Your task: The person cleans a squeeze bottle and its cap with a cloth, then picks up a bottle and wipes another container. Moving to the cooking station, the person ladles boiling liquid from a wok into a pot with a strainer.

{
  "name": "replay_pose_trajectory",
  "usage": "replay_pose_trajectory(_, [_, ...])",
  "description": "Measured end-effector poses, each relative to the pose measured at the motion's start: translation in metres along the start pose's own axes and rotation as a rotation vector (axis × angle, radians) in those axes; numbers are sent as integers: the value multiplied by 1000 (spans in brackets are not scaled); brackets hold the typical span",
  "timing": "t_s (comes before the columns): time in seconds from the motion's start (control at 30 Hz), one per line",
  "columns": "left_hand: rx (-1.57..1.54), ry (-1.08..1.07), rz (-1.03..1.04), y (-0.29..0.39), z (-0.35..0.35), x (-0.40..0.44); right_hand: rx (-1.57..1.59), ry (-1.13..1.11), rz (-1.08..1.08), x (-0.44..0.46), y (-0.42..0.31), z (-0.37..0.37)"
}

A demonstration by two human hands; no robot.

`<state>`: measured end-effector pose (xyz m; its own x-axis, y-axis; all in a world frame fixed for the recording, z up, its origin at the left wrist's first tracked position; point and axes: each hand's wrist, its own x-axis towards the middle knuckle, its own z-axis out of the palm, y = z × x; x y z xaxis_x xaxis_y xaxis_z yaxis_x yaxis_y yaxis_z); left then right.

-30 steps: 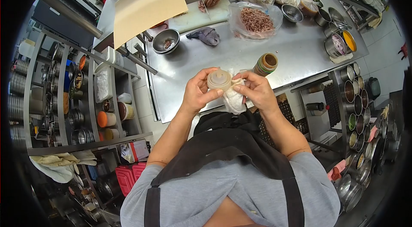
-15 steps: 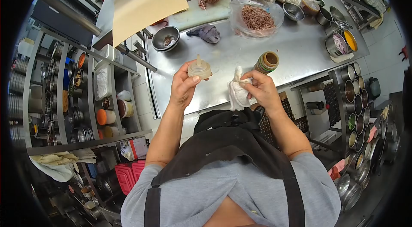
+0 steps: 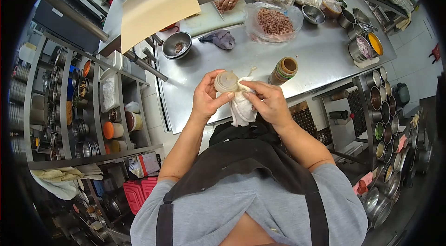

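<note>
Steel table (image 3: 320, 72) between laden shelves (image 3: 97, 159); left fingers (image 3: 224, 98) clamped on lid (image 3: 226, 81), right fingers (image 3: 256, 88) pinching cloth (image 3: 241, 109)

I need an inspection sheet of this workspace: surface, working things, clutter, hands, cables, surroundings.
Surface: metal table, shiny.
Working things: cap and white cloth, held close together; bottle upright on the table, top open.
Clutter: metal bowl with scraps, dark crumpled cloth, plastic bag of chopped food.
Hands: left hand holds the cap; right hand pinches the white cloth; both bare.
Cables: nothing seen.
Surroundings: another person's hand at a cutting board; loaded shelves on the left.
</note>
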<state>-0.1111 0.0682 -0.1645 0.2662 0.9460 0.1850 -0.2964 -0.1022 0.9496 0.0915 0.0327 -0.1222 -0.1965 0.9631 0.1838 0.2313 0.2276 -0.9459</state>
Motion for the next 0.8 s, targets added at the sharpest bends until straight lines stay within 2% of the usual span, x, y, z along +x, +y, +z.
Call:
replay_pose_trajectory(0.03, [55,-20,32,-1,-1,1,-1,0,0,2,1,-1])
replay_pose_trajectory(0.1, [107,-34,64,-2,-3,2,-131,113,-332,7,4,-3])
replay_pose_trajectory(0.23, [248,-118,108,0,-8,5,-224,83,-409,12,-1,-4])
replay_pose_trajectory(0.3, [257,-135,106,3,-10,6,-159,36,-175,10,-11,-10])
replay_pose_trajectory(0.33, [243,-141,82,5,-9,6,-158,33,-174,9,-7,-7])
replay_pose_trajectory(0.4, [228,-144,56,5,-11,5,350,57,1,9,2,-1])
replay_pose_trajectory(0.5, [289,-168,83,2,-13,8,496,-8,88,9,-6,-8])
replay_pose_trajectory(0.57, [481,-172,191,4,-12,8,426,-39,60,12,0,-9])
replay_pose_trajectory(0.6, [481,-174,190,5,-12,8,352,-69,28,14,0,-9])
replay_pose_trajectory(0.7, [444,-212,265,14,-11,9,396,-48,8,12,-10,-8])
replay_pose_trajectory(0.8, [601,-188,345,18,-11,12,347,-73,-6,11,-5,-8])
